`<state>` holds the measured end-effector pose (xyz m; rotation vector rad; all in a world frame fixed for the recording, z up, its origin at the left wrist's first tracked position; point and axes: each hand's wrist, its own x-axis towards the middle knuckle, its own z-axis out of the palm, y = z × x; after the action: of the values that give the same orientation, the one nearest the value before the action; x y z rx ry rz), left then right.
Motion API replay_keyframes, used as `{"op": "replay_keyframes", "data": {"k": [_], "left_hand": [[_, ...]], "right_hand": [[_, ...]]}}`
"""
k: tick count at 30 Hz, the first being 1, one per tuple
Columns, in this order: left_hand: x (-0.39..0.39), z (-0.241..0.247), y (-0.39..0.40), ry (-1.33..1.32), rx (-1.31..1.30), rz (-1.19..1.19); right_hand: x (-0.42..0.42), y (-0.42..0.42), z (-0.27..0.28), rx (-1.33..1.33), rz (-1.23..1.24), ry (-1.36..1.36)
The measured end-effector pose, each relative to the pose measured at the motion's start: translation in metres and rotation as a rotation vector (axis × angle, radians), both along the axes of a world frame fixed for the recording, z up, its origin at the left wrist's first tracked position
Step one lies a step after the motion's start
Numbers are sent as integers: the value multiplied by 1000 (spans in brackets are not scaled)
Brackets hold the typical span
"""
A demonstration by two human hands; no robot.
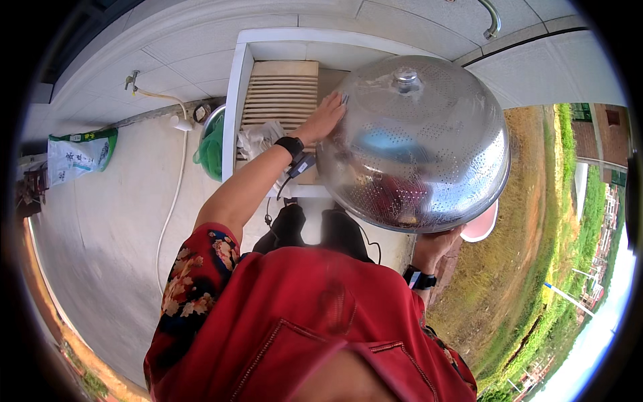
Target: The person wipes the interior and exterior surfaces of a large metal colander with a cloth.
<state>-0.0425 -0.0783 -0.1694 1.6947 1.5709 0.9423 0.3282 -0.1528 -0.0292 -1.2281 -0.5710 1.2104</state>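
Observation:
A large domed stainless steel lid (417,145) with a knob (405,75) on top rests tilted over the right part of a white-walled washing sink (235,108). Rows of small dots or holes cover its wet, shiny surface. My left hand (324,120) lies against the dome's left side, fingers close together. Something small and grey shows at its fingertips, too small to name. Below the near right rim, my right hand (439,247) grips the lid's edge, its fingers partly hidden by the metal. A ridged washboard (281,93) is left of the dome.
A crumpled whitish cloth or bag (261,140) lies on the washboard. Green netting (211,148) hangs beside the sink's left wall. A hose (176,196) runs from a wall tap (131,80) across the floor. A faucet (492,25) is above; a pink basin (479,223) sits partly behind the lid.

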Motion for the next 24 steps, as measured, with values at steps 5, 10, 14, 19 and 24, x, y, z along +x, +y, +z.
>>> {"op": "replay_keyframes", "data": {"k": [5,10,14,19,24], "left_hand": [[86,122,-99,54,256,-118],[87,134,-118,241,357,-204],[70,163,-110,222,330,-190],[84,182,-99,33,369,-93],[93,199,-88,43,377,10]], "right_hand": [[-42,-28,-8,-84,-2,248],[-36,-15,16,-25,62,320],[-30,2,68,-11,43,293],[-36,32,125,-69,1,120],[-9,74,121,-68,153,217]]}}
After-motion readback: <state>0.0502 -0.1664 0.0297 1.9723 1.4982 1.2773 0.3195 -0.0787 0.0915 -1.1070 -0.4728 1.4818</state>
